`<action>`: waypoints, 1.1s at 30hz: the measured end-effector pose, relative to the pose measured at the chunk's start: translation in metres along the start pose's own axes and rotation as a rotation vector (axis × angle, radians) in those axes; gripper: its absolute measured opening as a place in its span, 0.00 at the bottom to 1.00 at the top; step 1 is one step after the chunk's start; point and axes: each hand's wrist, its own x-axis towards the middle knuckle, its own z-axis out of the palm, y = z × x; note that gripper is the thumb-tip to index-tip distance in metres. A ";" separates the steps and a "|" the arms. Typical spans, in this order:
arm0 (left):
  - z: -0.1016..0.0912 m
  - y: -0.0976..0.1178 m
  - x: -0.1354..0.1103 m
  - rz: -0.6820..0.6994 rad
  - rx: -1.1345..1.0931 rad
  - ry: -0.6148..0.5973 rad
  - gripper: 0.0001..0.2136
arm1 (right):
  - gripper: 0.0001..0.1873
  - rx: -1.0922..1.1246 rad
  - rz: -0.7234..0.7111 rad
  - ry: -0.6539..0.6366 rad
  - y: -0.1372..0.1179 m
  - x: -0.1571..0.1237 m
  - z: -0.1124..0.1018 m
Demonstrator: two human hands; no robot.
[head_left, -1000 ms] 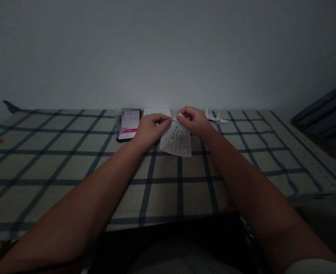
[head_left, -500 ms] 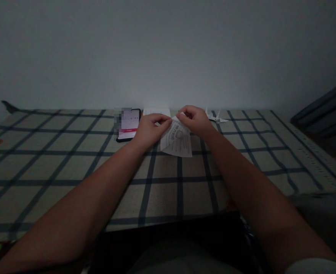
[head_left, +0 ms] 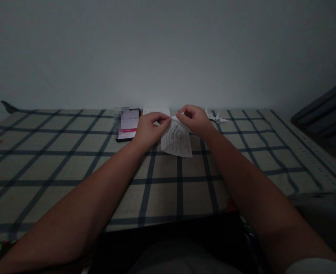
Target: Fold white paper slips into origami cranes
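A white printed sheet of paper [head_left: 178, 142], partly folded, lies on the checked tablecloth [head_left: 71, 163] near the far edge. My left hand [head_left: 148, 128] pinches its upper left corner with thumb and fingers closed. My right hand [head_left: 195, 118] pinches the top of the same sheet from the right, fingers curled. The two hands almost touch above the paper.
A phone [head_left: 128, 124] with a lit screen lies just left of my left hand. Another white sheet [head_left: 156, 111] lies behind the hands. A small folded paper crane [head_left: 216, 116] sits to the right. A dark object [head_left: 322, 110] stands at the far right.
Both hands have shifted very slightly on the paper's top edge; the sheet stays in place.
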 end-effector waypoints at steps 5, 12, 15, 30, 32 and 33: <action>0.000 0.000 0.001 -0.009 -0.003 -0.006 0.12 | 0.13 0.039 0.043 0.005 0.003 0.002 0.002; 0.001 -0.002 0.001 -0.016 -0.025 -0.003 0.13 | 0.12 0.122 0.111 0.030 0.002 0.003 0.001; 0.001 -0.003 0.002 -0.040 -0.047 -0.014 0.13 | 0.14 0.137 0.111 0.014 0.001 0.003 0.000; -0.002 0.001 0.001 -0.121 -0.061 -0.118 0.17 | 0.22 0.001 -0.025 -0.058 -0.003 -0.001 -0.001; -0.002 0.001 0.001 -0.121 -0.044 -0.132 0.16 | 0.21 -0.050 -0.029 -0.058 -0.002 0.000 -0.002; -0.002 0.001 0.002 -0.117 -0.032 -0.137 0.15 | 0.20 -0.066 -0.023 -0.054 -0.002 0.000 -0.002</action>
